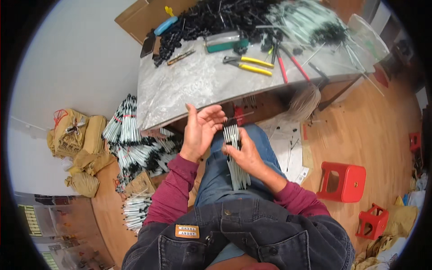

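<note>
My right hand (246, 155) is closed round a bundle of thin white rods with black ends (231, 139), held above my lap. The black ends point up towards the table, and the white lengths hang down over my jeans. Just left of the black ends, my left hand (202, 130) is raised with its palm turned towards the bundle. Its fingers are stretched out and the thumb stands apart; it holds nothing. Whether its fingertips touch the rods I cannot tell.
On the grey table (180, 96) lie yellow-handled pincers (252, 65), red-handled pliers (292, 63), a pile of black parts (202, 22) and loose white rods (306, 22). Tied rod bundles (135, 153) and tan sacks (74, 135) stand left. Red stools (344, 182) stand right.
</note>
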Action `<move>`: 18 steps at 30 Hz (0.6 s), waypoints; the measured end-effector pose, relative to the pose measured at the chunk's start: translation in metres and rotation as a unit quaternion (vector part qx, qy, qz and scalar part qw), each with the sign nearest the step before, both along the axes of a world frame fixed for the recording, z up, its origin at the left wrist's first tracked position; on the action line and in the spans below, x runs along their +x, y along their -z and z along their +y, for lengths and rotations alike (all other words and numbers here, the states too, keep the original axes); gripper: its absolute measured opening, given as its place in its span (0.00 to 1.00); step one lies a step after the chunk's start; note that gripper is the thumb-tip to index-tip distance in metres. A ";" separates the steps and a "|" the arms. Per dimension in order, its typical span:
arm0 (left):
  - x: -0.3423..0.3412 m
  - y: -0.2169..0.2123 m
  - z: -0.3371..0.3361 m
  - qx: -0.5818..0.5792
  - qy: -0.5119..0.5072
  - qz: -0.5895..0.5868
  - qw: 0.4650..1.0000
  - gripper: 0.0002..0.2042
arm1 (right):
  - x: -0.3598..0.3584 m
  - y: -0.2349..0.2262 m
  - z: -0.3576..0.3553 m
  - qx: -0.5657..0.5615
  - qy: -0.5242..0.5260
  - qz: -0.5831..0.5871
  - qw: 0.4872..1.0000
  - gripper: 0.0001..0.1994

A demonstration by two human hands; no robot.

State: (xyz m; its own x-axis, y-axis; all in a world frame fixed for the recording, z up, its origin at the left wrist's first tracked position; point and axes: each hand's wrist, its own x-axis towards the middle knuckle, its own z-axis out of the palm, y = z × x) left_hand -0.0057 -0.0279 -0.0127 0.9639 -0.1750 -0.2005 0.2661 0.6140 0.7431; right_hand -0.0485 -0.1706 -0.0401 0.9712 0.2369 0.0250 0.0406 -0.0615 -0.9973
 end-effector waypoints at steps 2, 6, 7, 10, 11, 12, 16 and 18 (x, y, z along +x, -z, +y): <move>0.004 0.000 -0.006 0.007 0.009 -0.003 1.000 0.32 | -0.004 -0.001 0.001 -0.008 0.002 -0.005 1.000 0.14; 0.008 -0.002 -0.019 0.046 0.026 0.010 0.999 0.31 | 0.002 0.003 0.000 -0.017 0.010 -0.006 1.000 0.13; 0.008 -0.005 -0.023 0.068 0.024 0.010 0.997 0.31 | 0.004 0.006 0.001 -0.013 0.010 -0.015 1.000 0.13; 0.012 -0.006 -0.023 0.119 0.033 0.008 0.992 0.30 | 0.008 0.016 0.003 -0.022 0.011 -0.028 0.999 0.15; 0.014 -0.005 -0.022 0.145 0.046 0.002 0.988 0.30 | 0.009 0.019 0.003 -0.038 0.011 -0.037 0.999 0.16; 0.017 -0.005 -0.021 0.171 0.059 -0.005 0.984 0.30 | 0.010 0.020 0.004 -0.054 0.012 -0.046 0.997 0.18; 0.023 -0.006 -0.017 0.276 0.134 -0.042 0.951 0.29 | 0.005 0.022 0.004 -0.047 0.031 -0.028 0.998 0.17; 0.025 -0.005 -0.021 0.263 0.135 -0.031 0.955 0.28 | 0.007 0.021 0.002 -0.027 0.041 -0.021 0.999 0.16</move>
State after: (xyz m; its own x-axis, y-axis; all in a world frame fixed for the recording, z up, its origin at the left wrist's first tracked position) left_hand 0.0191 -0.0488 -0.0075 0.9109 -0.3097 -0.2726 0.3067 0.0663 0.9495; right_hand -0.0418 -0.1684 -0.0607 0.9859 0.1579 0.0560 0.0754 -0.1195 -0.9900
